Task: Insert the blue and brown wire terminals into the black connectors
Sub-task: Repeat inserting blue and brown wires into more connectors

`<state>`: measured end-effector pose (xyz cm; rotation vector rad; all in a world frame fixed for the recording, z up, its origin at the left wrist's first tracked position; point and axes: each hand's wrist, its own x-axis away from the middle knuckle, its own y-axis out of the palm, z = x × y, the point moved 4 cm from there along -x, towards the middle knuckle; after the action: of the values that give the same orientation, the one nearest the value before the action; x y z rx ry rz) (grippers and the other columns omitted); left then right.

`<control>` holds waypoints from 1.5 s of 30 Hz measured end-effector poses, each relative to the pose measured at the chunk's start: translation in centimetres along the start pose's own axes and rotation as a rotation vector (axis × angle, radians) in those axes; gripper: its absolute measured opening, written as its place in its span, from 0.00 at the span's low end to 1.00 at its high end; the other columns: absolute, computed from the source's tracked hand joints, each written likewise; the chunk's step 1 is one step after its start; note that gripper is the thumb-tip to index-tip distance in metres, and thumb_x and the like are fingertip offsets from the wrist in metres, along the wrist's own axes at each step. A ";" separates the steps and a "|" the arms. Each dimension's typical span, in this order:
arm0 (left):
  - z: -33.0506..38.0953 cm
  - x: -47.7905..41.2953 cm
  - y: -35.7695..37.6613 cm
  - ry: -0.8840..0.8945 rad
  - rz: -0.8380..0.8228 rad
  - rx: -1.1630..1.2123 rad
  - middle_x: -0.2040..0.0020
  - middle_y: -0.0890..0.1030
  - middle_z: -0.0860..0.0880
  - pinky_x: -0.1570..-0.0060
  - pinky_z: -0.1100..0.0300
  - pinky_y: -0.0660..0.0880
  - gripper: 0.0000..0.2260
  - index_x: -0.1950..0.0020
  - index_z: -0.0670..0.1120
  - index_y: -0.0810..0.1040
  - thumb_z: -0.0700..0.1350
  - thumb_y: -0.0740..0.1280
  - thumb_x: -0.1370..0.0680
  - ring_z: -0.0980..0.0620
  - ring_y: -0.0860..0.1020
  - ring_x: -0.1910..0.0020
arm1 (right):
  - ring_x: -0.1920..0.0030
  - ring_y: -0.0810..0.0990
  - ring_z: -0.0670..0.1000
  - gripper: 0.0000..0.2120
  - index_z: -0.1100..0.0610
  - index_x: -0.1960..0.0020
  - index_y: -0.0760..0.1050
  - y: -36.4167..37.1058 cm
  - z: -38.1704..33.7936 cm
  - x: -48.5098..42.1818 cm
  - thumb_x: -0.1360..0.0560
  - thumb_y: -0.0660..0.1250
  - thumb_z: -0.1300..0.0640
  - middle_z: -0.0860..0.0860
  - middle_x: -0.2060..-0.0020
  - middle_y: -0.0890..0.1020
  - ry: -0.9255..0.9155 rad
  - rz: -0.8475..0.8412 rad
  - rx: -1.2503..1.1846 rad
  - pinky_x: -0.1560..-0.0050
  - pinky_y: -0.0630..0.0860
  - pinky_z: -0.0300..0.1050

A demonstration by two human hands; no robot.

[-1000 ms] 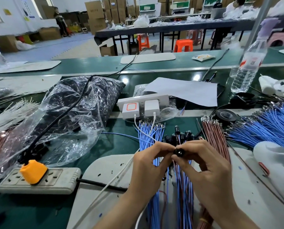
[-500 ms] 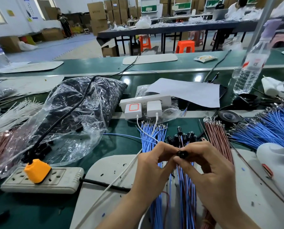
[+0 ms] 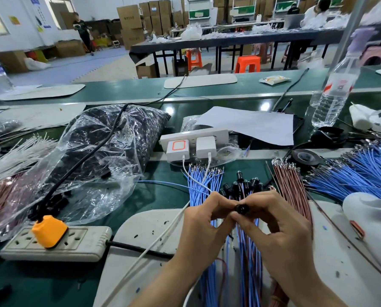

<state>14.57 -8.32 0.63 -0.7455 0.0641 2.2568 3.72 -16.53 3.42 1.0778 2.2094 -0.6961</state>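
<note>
White charger cable (image 3: 156,242) crosses worktop by left wrist, could snag. Blue wires (image 3: 198,182) fan out behind. Left hand (image 3: 204,220): fingers curled, thumb and forefinger pinching left side of black connector (image 3: 242,208) – terminal hidden, colour unknowable. Connector held above mat, near finished cluster. Right hand (image 3: 273,227) pinches its right side. Risks – terminal entering skewed and bending, wrong cavity, pin half-seated. Brown wires (image 3: 289,185) may tangle.

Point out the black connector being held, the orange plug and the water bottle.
black connector (image 3: 242,208): head view, its round front face.
orange plug (image 3: 49,231): head view, middle of its top.
water bottle (image 3: 329,105): head view, its clear body.
</note>
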 end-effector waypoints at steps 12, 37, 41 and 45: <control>-0.1 0.0 0.1 0.039 0.018 -0.070 0.56 0.84 0.55 0.56 0.64 0.79 0.06 0.56 0.42 0.76 0.42 0.72 0.26 0.58 0.83 0.58 | 0.58 0.82 0.46 0.06 0.52 0.54 0.78 0.0 -0.4 0.1 0.30 0.72 0.53 0.45 0.58 0.80 -0.047 0.017 0.012 0.58 0.79 0.37; 0.3 -0.8 -1.7 0.036 0.212 -0.168 0.60 0.83 0.56 0.62 0.60 0.78 0.10 0.49 0.59 0.77 0.44 0.68 0.25 0.57 0.80 0.66 | 0.59 0.77 0.56 0.10 0.49 0.68 0.76 -6.2 6.7 -2.3 0.30 0.72 0.49 0.51 0.64 0.80 0.781 -0.222 0.948 0.61 0.69 0.43; 0.4 -0.9 -1.8 0.035 0.239 -0.219 0.59 0.82 0.57 0.62 0.64 0.76 0.07 0.50 0.57 0.77 0.46 0.69 0.25 0.60 0.78 0.62 | 0.64 0.78 0.54 0.10 0.52 0.71 0.78 -6.6 7.1 -2.0 0.33 0.74 0.52 0.48 0.71 0.80 0.790 -0.135 0.822 0.64 0.71 0.44; 1.2 -0.8 -1.6 0.115 0.189 -0.198 0.52 0.82 0.57 0.49 0.59 0.75 0.07 0.48 0.50 0.81 0.48 0.67 0.24 0.53 0.78 0.49 | 0.75 0.74 0.43 0.10 0.54 0.69 0.79 -6.2 5.3 -2.7 0.32 0.74 0.64 0.48 0.76 0.80 0.612 0.074 0.163 0.72 0.71 0.32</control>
<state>15.50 -7.33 2.37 -1.0119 -0.0358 2.4213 1.38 -24.79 2.82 1.6158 2.6264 -0.5709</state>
